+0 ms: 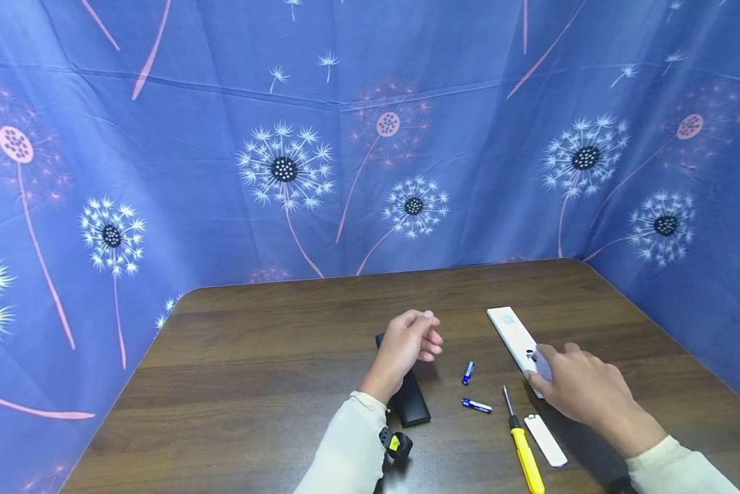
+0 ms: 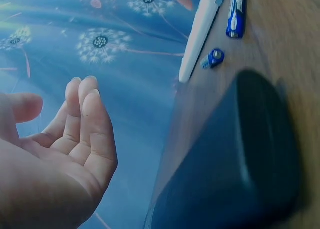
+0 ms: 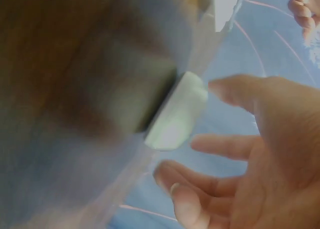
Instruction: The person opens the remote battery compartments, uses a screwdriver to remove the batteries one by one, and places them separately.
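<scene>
My left hand [image 1: 409, 343] hovers over a long black case [image 1: 412, 401], its fingers loosely bent and holding nothing. In the left wrist view the palm and fingers [image 2: 92, 129] show bare, with the case lying apart from them. My right hand [image 1: 586, 384] is over the near end of a long white device [image 1: 511, 336], which looks like a remote control lying face down. In the right wrist view its thumb and fingers [image 3: 225, 146] are spread close to the device's white end [image 3: 180, 111]. Whether they touch it is hard to tell.
Two blue-and-white batteries [image 1: 468, 372] lie between the hands. A yellow-handled screwdriver [image 1: 526, 460] points away from me, beside a small white cover [image 1: 546, 441]. Everything lies on a brown wooden table [image 1: 252, 384]. A blue dandelion-print curtain [image 1: 209, 171] hangs behind it.
</scene>
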A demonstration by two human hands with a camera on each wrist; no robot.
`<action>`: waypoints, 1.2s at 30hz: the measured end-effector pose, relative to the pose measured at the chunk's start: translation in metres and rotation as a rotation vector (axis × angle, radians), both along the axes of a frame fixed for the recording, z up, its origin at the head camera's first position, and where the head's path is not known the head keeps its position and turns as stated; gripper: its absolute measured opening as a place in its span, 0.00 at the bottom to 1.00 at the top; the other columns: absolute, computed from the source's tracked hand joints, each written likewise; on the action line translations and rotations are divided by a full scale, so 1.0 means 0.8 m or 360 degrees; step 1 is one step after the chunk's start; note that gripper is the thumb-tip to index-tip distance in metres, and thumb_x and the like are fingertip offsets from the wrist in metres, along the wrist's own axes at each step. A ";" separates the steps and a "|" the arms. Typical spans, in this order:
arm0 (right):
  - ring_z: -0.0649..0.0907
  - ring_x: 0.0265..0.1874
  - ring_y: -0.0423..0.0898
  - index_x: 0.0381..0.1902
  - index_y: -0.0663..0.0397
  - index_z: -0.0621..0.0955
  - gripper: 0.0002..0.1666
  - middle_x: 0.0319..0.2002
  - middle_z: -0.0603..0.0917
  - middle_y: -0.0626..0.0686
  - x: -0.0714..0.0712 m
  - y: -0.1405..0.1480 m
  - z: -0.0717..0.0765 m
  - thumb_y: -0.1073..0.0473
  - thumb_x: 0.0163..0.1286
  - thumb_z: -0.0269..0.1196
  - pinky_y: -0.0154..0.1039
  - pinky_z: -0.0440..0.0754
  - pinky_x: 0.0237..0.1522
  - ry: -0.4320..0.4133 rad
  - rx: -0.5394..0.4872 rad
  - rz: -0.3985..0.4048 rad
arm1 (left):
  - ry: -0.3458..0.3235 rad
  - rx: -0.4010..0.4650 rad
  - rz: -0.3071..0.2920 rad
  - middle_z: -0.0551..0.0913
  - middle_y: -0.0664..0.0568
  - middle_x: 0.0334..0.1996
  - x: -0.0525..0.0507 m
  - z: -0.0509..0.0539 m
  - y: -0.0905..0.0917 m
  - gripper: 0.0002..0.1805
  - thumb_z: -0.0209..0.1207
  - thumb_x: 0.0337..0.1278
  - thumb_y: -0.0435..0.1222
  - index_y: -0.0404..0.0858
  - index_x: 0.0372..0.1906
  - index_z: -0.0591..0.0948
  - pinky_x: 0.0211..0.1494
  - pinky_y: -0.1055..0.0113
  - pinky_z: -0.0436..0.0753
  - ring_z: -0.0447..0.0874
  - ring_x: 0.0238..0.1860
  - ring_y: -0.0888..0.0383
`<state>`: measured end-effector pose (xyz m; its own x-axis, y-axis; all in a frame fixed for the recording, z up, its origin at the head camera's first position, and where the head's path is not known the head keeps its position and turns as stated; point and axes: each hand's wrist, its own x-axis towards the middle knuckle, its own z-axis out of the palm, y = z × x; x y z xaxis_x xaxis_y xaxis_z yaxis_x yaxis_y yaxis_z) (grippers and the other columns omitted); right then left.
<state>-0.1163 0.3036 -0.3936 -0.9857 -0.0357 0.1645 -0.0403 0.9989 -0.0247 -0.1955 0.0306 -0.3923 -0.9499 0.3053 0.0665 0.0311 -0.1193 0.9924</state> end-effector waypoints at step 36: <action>0.77 0.20 0.37 0.43 0.51 0.87 0.14 0.29 0.86 0.45 0.004 -0.173 0.012 0.49 0.66 0.67 0.37 0.70 0.16 0.0076 -0.0195 0.0377 | 0.0204 -0.1118 0.0309 0.81 0.55 0.23 -0.019 -0.003 -0.072 0.17 0.54 0.71 0.50 0.43 0.36 0.83 0.29 0.62 0.76 0.79 0.24 0.58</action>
<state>-0.1134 0.1650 -0.3843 -0.9433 -0.2411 0.2282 -0.2763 0.9512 -0.1372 -0.2109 -0.0274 -0.3948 -0.9891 0.1436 0.0312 0.1075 0.5622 0.8200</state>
